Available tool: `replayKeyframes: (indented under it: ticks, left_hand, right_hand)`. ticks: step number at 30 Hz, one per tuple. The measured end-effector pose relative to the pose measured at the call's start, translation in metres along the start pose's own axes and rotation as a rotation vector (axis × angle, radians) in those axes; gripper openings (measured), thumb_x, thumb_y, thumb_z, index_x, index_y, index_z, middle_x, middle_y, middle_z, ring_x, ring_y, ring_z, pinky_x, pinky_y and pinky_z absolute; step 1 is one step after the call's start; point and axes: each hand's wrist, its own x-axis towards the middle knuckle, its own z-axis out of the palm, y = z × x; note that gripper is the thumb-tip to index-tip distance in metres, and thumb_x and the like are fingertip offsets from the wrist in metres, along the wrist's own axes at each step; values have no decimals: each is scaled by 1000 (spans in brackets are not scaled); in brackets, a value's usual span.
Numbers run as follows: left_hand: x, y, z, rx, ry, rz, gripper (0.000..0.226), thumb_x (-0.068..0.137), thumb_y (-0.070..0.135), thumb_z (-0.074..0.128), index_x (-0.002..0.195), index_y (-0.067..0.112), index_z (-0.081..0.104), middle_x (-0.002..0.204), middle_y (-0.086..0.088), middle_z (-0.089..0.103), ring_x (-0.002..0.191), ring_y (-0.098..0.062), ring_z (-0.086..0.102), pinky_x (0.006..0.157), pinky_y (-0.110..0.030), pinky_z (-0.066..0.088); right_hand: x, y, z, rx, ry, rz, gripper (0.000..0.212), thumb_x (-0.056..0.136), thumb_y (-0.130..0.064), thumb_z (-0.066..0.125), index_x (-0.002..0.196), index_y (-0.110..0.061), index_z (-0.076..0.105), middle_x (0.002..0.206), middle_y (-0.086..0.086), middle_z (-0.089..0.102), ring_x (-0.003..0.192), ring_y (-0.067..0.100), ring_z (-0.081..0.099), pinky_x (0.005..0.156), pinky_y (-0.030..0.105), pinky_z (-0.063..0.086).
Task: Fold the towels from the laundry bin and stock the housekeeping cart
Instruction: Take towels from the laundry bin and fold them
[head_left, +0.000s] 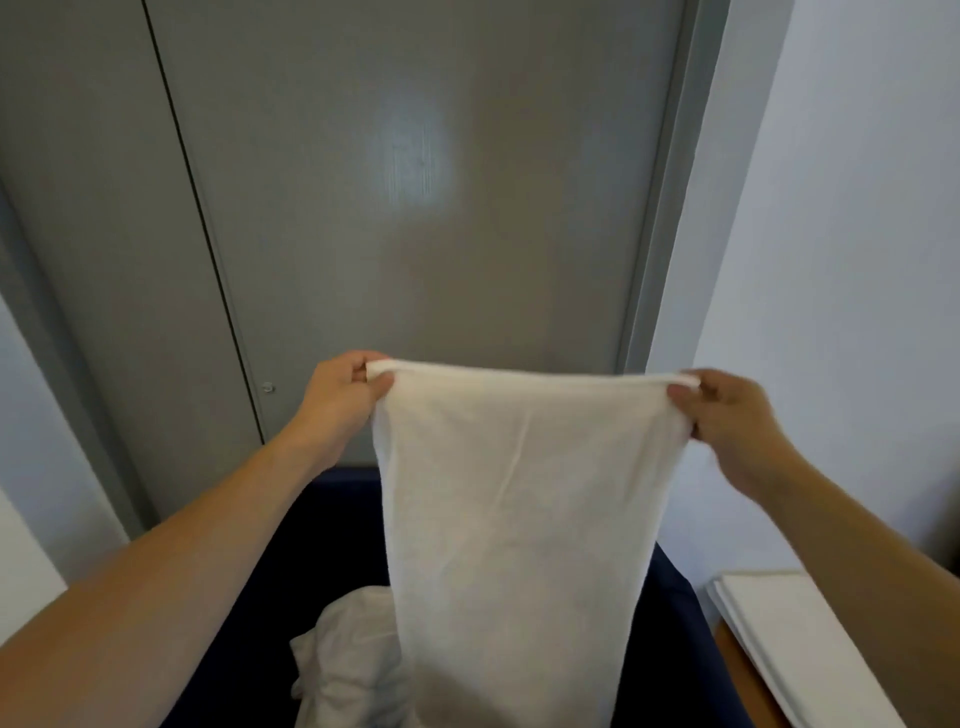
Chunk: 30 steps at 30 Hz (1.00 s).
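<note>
A white towel (519, 509) hangs stretched in front of me, held up by its top edge. My left hand (340, 397) pinches the top left corner. My right hand (727, 415) pinches the top right corner. The towel's lower part drops down into the dark blue laundry bin (670, 613) below my arms. More crumpled white laundry (343, 660) lies inside the bin at lower left of the hanging towel.
A grey door (415, 208) with a grey frame stands right behind the bin. White walls flank it. At lower right a stack of flat white folded linen (779, 639) rests on a wooden surface (748, 686).
</note>
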Motion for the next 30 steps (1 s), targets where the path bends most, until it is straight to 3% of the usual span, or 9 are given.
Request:
replayKeyframes:
  ticks: [2,4,7,9,11,14,18,26,30]
  left_hand:
    - [6,26,7,-262,62,73,18,100,4,60,96,21,66,83,7,72,78,-13,67,63,-26,53]
    - [1,30,19,-397,45,34,15,101,5,57,99,17,66,85,4,72,78,-13,66,64,-25,56]
    - [-14,-6,24,-280,-7,-188,14,103,5,54,99,9,68,91,-9,70,83,-25,63,69,-33,53]
    - [-13,-15,14,-215,25,-221,13,102,5,56,106,3,68,91,-10,69,80,-24,63,72,-37,53]
    - [-6,0,5,-213,49,-171,13,101,6,58,109,5,69,91,-6,71,84,-23,65,78,-39,55]
    - [-6,27,2,-258,63,-111,11,101,8,59,105,12,68,94,-3,71,83,-17,65,75,-34,54]
    - [-14,53,-8,-270,30,-42,16,102,8,58,96,19,68,98,-3,72,87,-18,66,82,-38,56]
    - [-32,117,-21,-325,-60,95,11,102,9,58,109,12,65,90,-1,69,78,-14,64,68,-30,54]
    - [-48,150,-10,-372,-115,148,12,103,12,58,112,13,66,91,0,69,79,-12,65,70,-30,53]
  right_hand:
    - [16,-28,-11,157,136,-117,12,97,-8,64,91,-16,70,82,4,64,79,20,57,75,38,51]
    - [15,-35,-6,200,142,-144,6,96,-17,67,96,-11,69,83,5,63,72,15,58,64,31,52]
    - [-10,3,16,54,-7,40,40,87,-31,74,87,9,66,76,13,62,69,21,60,64,34,50]
    - [-21,11,14,49,-15,95,30,90,-22,75,89,7,70,82,17,66,77,25,62,74,42,52]
    - [-18,-6,5,82,47,66,18,93,-16,71,91,2,73,95,22,71,84,29,66,84,47,56]
    - [-18,-35,-3,98,69,11,26,95,-22,69,95,4,71,103,23,71,90,34,68,89,50,56]
    - [-31,-61,-12,88,87,-33,23,95,-22,70,90,0,73,95,18,73,87,31,68,80,44,58]
    - [-77,-127,-53,127,179,-177,20,90,-17,75,91,3,74,90,16,72,81,25,66,80,42,56]
    - [-106,-161,-87,124,235,-247,21,89,-17,76,94,4,74,91,15,73,80,24,68,78,40,56]
